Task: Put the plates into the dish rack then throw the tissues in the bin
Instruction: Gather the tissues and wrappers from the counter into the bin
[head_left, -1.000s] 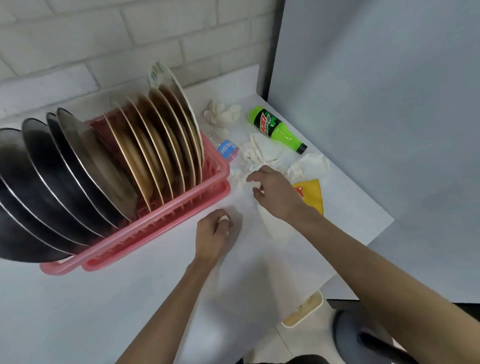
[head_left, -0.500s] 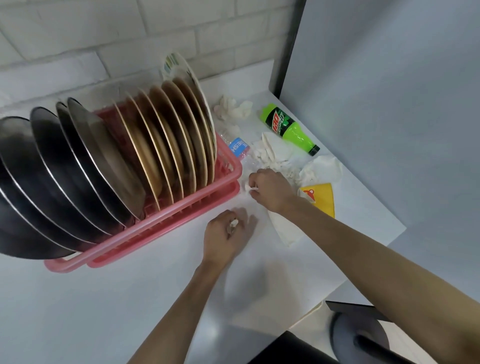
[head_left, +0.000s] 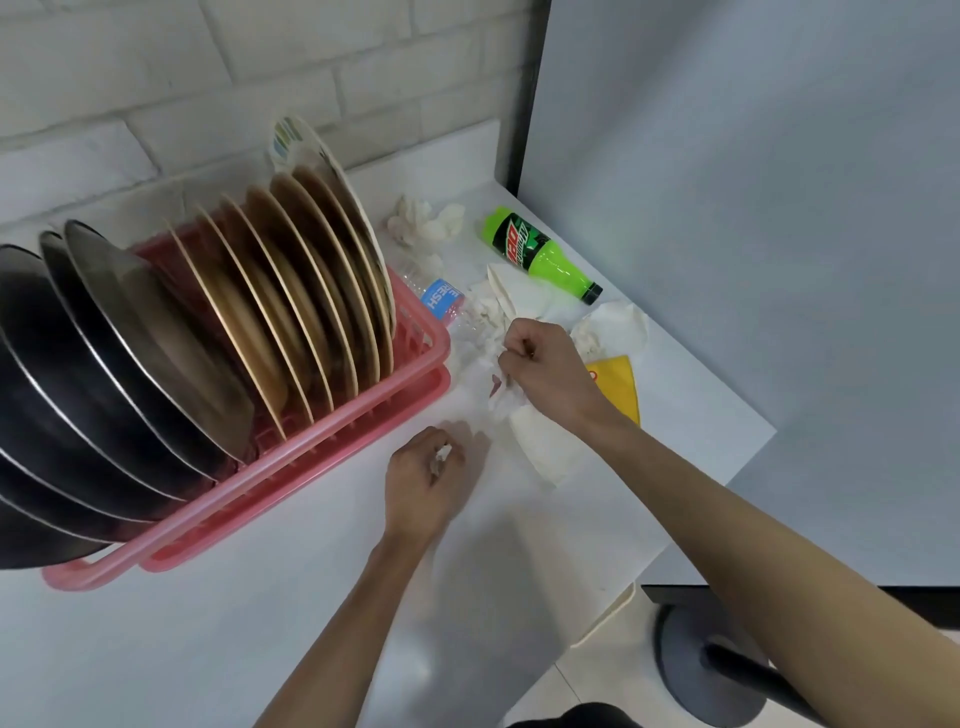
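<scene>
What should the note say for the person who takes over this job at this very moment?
Left hand: holds a small tissue wad in curled fingers, low over the table.
Right hand: grips a crumpled tissue beside the dish rack.
Done: the plates stand in the rack.
Left: loose tissues lie near the green bottle and the yellow packet; gather them and bin all of them. A cream rim below the table edge may be the bin; I cannot tell.
</scene>
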